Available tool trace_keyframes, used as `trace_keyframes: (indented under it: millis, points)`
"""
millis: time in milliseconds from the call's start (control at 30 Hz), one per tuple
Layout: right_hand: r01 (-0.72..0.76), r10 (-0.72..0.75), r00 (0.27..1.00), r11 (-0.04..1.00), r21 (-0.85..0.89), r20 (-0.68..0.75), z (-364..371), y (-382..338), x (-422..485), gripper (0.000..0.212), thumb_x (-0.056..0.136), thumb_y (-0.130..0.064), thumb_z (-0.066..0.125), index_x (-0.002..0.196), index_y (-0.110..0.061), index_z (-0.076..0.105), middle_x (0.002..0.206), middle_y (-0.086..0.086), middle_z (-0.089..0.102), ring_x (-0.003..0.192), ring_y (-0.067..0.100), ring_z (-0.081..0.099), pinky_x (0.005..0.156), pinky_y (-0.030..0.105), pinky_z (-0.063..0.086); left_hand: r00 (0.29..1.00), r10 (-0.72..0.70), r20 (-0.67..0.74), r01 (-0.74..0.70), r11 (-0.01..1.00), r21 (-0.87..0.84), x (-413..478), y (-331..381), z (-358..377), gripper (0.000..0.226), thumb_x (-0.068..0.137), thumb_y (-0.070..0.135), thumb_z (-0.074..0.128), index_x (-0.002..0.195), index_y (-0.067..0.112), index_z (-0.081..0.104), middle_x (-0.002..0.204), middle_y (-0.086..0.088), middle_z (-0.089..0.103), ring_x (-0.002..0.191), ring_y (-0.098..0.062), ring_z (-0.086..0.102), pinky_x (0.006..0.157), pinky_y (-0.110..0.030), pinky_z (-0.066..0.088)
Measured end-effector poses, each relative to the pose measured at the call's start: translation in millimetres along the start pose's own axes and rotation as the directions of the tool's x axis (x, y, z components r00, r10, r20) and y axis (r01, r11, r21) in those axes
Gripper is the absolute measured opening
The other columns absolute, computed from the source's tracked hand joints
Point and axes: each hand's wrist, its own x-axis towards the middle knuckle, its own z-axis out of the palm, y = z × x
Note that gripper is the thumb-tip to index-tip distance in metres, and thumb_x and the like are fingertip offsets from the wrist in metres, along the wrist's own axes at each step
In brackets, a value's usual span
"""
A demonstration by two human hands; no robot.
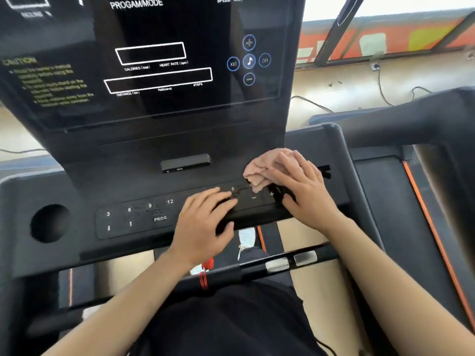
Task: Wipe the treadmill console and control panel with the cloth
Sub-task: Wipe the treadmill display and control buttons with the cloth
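**Cloth Handling: Control Panel Wipe**

The cloth (259,169) is pale pink, soft and bunched into loose folds. It lies at centre right of the frame, on the dark ledge just above the control panel (133,219), with one corner hanging onto the minus/plus keys.

The right hand (303,191) lies flat on the cloth, fingers extended and slightly spread, pressing it down rather than gripping it. The left hand (203,227) rests on the panel at centre frame, fingers fairly straight across the keys, thumb at the front edge; it holds nothing.

Handling judgement: the cloth appears light and limp and will not keep its shape. Palm pressure over the middle of the bundle should keep it under the hand; loose corners are likely to trail and catch on the raised keys. The glossy console (159,60), in the upper half of the frame, looks smooth, so the cloth should slide there readily.
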Motion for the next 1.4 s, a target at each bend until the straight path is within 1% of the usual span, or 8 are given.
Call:
trace_keyframes:
  millis: [167, 433, 533, 600, 733, 1000, 1267, 1400]
  points:
    - [-0.142, 0.155, 0.98, 0.984, -0.112, 0.121, -1, -1, -1, 0.067, 0.086, -0.034, 0.037, 0.152, -0.026, 0.044, 0.163, 0.0, 0.035, 0.128, 0.034, 0.041, 0.102, 0.051, 0.042, 0.962, -0.271, 0.032, 0.257, 0.938, 0.233, -26, -32, -19, 0.078, 0.078, 0.056, 0.065, 0.143, 0.014, 0.058, 0.149, -0.006, 0.055, 0.142, -0.035, 0.047, 0.114, -0.052, 0.037]
    - [-0.438, 0.434, 0.898, 0.897, 0.056, 0.067, -5, -43, -28, 0.045, 0.095, -0.029, 0.059, 0.139, -0.029, 0.047, 0.124, 0.005, 0.056, 0.09, 0.039, 0.063, 0.077, 0.039, 0.049, 0.94, -0.329, 0.09, 0.284, 0.901, 0.327, -29, -47, -28, 0.097, 0.074, 0.076, 0.056, 0.144, 0.009, 0.055, 0.145, -0.007, 0.055, 0.137, -0.036, 0.048, 0.116, -0.055, 0.034]
    - [-0.2, 0.194, 0.975, 0.979, -0.048, -0.112, -5, -32, -36, 0.045, 0.095, -0.032, 0.062, 0.139, -0.027, 0.057, 0.145, -0.001, 0.055, 0.117, 0.03, 0.06, 0.097, 0.041, 0.051, 0.941, -0.327, 0.091, 0.285, 0.906, 0.313, -29, -50, -29, 0.097, 0.073, 0.077, 0.059, 0.144, 0.01, 0.055, 0.144, -0.006, 0.056, 0.137, -0.035, 0.049, 0.117, -0.053, 0.033]
    - [-0.055, 0.054, 0.998, 0.98, -0.192, -0.009, 4, -16, -36, 0.068, 0.097, -0.049, 0.054, 0.159, -0.028, 0.032, 0.168, 0.0, 0.025, 0.153, 0.032, 0.024, 0.123, 0.046, 0.027, 0.943, -0.32, 0.091, 0.28, 0.911, 0.303, -29, -51, -29, 0.097, 0.073, 0.077, 0.059, 0.143, 0.01, 0.055, 0.143, -0.006, 0.056, 0.136, -0.034, 0.05, 0.116, -0.052, 0.034]
    - [-0.035, 0.069, 0.988, 0.972, -0.232, 0.139, 29, -8, -25, 0.08, 0.099, -0.07, 0.028, 0.163, -0.029, 0.004, 0.172, 0.002, -0.005, 0.158, 0.029, -0.013, 0.127, 0.054, 0.012, 0.944, -0.315, 0.101, 0.275, 0.917, 0.288, -27, -54, -31, 0.098, 0.072, 0.078, 0.059, 0.142, 0.01, 0.056, 0.142, -0.005, 0.057, 0.134, -0.033, 0.05, 0.114, -0.051, 0.038]
    - [-0.209, 0.223, 0.974, 0.942, -0.263, 0.024, 55, -53, -14, 0.093, 0.096, -0.076, 0.025, 0.164, -0.015, 0.006, 0.171, 0.016, -0.003, 0.157, 0.036, -0.011, 0.126, 0.057, 0.008, 0.955, -0.281, 0.094, 0.248, 0.931, 0.267, -29, -59, -30, 0.097, 0.07, 0.076, 0.065, 0.142, 0.011, 0.057, 0.141, -0.004, 0.059, 0.133, -0.032, 0.052, 0.109, -0.047, 0.04]
    - [-0.162, 0.162, 0.987, 0.978, -0.134, -0.009, 81, -114, -3, 0.094, 0.097, -0.076, 0.022, 0.162, -0.01, 0.013, 0.171, 0.015, 0.004, 0.159, 0.031, -0.004, 0.127, 0.053, 0.011, 0.96, -0.237, 0.146, 0.202, 0.954, 0.222, -21, -66, -40, 0.093, 0.067, 0.074, 0.069, 0.139, 0.015, 0.06, 0.139, 0.002, 0.06, 0.131, -0.026, 0.052, 0.107, -0.043, 0.039]
    - [-0.112, 0.112, 0.994, 0.988, -0.106, -0.006, 92, -141, 4, 0.091, 0.097, -0.073, 0.023, 0.163, -0.011, 0.013, 0.171, 0.014, 0.003, 0.159, 0.031, -0.003, 0.127, 0.053, 0.013, 0.963, -0.211, 0.166, 0.214, 0.977, -0.002, -36, -88, -61, 0.079, 0.076, 0.064, 0.065, 0.14, 0.018, 0.062, 0.139, 0.002, 0.062, 0.134, -0.02, 0.052, 0.109, -0.039, 0.042]
